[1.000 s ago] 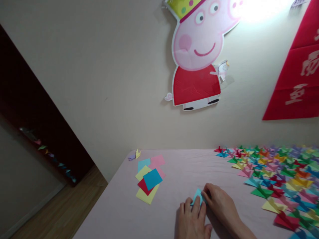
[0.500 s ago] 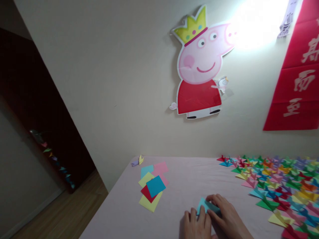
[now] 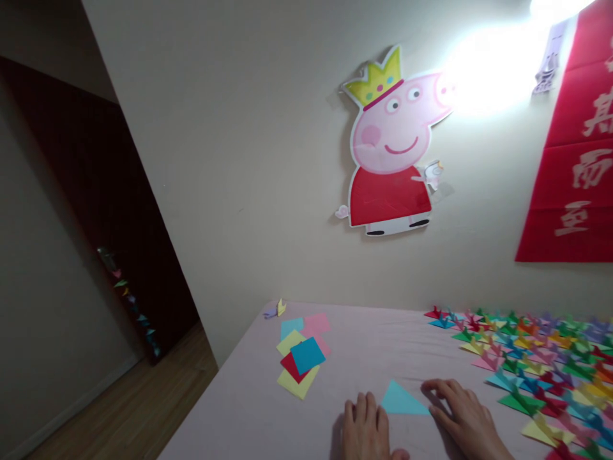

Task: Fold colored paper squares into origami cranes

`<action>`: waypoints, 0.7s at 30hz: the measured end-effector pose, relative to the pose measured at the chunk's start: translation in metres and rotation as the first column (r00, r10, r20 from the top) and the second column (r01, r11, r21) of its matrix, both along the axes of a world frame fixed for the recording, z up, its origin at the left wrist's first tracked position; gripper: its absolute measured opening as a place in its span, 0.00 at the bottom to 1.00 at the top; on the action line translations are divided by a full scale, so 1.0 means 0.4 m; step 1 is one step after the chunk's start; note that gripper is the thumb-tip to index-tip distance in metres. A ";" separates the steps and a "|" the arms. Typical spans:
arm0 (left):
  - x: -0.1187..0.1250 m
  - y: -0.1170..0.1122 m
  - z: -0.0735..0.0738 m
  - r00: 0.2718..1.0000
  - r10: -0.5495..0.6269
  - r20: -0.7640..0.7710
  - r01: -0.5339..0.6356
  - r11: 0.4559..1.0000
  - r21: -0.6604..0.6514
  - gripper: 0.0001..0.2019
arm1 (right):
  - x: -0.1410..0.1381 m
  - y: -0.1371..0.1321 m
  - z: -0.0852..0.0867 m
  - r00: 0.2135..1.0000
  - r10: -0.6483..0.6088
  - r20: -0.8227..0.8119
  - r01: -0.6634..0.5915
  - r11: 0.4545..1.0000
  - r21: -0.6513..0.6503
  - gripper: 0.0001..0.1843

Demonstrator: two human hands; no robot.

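A light blue sheet of origami paper [image 3: 403, 400], folded into a triangle, lies flat on the pink-covered table [image 3: 230, 409]. My left hand [image 3: 366, 429] rests palm down just left of it, fingers stretched out, holding nothing. On the other side is my right hand [image 3: 462, 412], its thumb and forefinger spread apart. The right thumb tip is at the paper's right corner; whether it touches cannot be made out.
Loose coloured paper squares [image 3: 308, 355] overlap on the left. Rows of folded paper cranes [image 3: 550, 370] cover the right side. Two small cranes [image 3: 275, 310] stand at the far left corner. A wall [image 3: 268, 249] with a cartoon pig cutout [image 3: 390, 198] borders the back.
Both hands have moved apart, off the blue paper, left hand to the left and right hand to the right. The paper now lies flat as a triangle. The view has shifted slightly.
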State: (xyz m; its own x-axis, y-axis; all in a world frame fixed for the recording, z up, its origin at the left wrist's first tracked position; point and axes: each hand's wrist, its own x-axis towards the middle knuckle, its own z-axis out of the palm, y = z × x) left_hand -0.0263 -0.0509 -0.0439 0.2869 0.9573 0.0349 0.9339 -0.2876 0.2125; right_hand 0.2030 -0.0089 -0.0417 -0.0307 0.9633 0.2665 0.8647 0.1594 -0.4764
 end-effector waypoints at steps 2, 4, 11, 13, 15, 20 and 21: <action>-0.017 -0.012 -0.014 0.999 -0.019 0.030 0.018 0.999 0.027 0.37 | 0.011 -0.001 -0.001 1.000 -0.005 0.004 0.005 1.000 -0.008 0.14; -0.031 -0.028 -0.025 0.998 -0.021 0.059 0.016 0.997 0.075 0.38 | 0.012 -0.005 0.005 1.000 -0.006 0.008 0.006 1.000 -0.009 0.14; -0.027 -0.077 0.012 0.991 0.073 0.113 -0.090 0.984 0.157 0.34 | -0.014 -0.009 0.065 0.997 0.074 -0.024 -0.075 0.996 -0.054 0.14; -0.023 -0.082 0.028 0.989 0.085 0.121 -0.102 0.985 0.136 0.34 | -0.046 -0.004 0.087 0.990 0.123 -0.065 -0.127 0.990 -0.056 0.14; -0.022 -0.085 0.042 0.986 0.102 0.128 -0.117 0.987 0.113 0.34 | -0.090 -0.001 0.105 0.982 0.174 -0.069 -0.177 0.983 -0.045 0.13; -0.031 -0.086 0.056 0.984 0.091 0.152 -0.098 0.994 0.040 0.36 | -0.169 -0.001 0.118 0.983 0.182 -0.033 -0.184 0.981 -0.055 0.15; -0.032 -0.085 0.053 0.984 0.087 0.157 -0.093 0.995 0.029 0.36 | -0.172 -0.001 0.114 0.982 0.186 -0.043 -0.188 0.981 -0.048 0.16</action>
